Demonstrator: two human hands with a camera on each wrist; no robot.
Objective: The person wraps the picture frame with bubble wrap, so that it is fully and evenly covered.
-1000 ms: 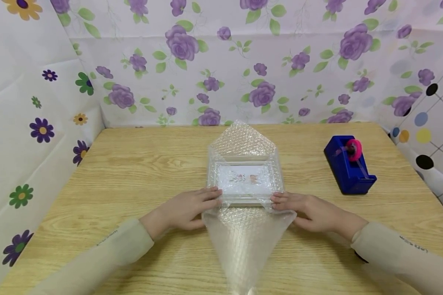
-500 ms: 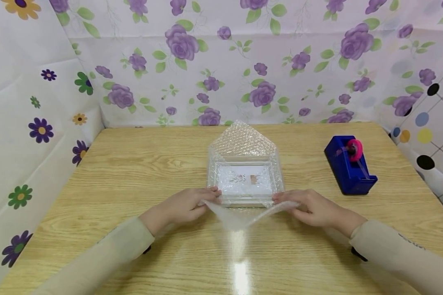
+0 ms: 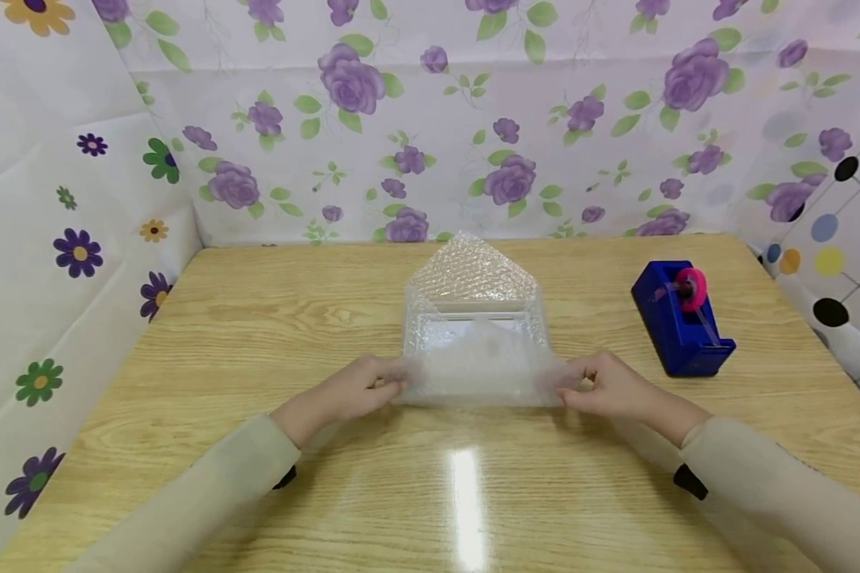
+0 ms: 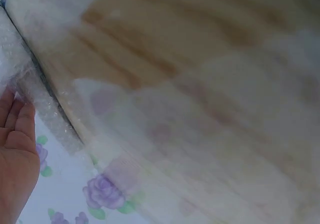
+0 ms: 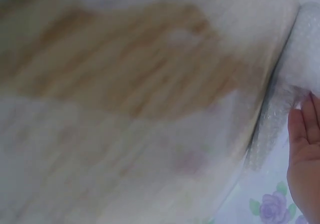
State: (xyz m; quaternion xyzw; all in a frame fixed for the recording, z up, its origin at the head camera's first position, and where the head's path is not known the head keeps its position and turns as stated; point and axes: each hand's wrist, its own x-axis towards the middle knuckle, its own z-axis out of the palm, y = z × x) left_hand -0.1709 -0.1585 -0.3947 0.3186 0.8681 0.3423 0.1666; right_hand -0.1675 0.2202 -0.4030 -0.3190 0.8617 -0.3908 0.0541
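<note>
A rectangular framed picture [image 3: 473, 317] lies at the middle of the table, inside a sheet of clear bubble wrap [image 3: 473, 274]. The sheet's far end is a pointed flap lying flat behind the frame. Its near flap is folded over the front of the frame and blurs most of the picture. My left hand [image 3: 354, 388] pinches the left end of this near fold, and my right hand [image 3: 612, 387] pinches the right end. In the wrist views, the fingers of the left hand [image 4: 17, 139] and right hand [image 5: 306, 149] are against the bubble wrap's edge.
A blue tape dispenser [image 3: 681, 322] with a pink-cored roll stands to the right on the wood-grain table [image 3: 272, 310]. Flower-patterned sheeting [image 3: 430, 119] hangs behind the table and at the left; dotted sheeting [image 3: 846, 239] is at the right.
The near flap, which hung toward the table's front edge, has been lifted and folded away from me over the frame. Both hands moved slightly outward with its ends. The tape dispenser stayed put.
</note>
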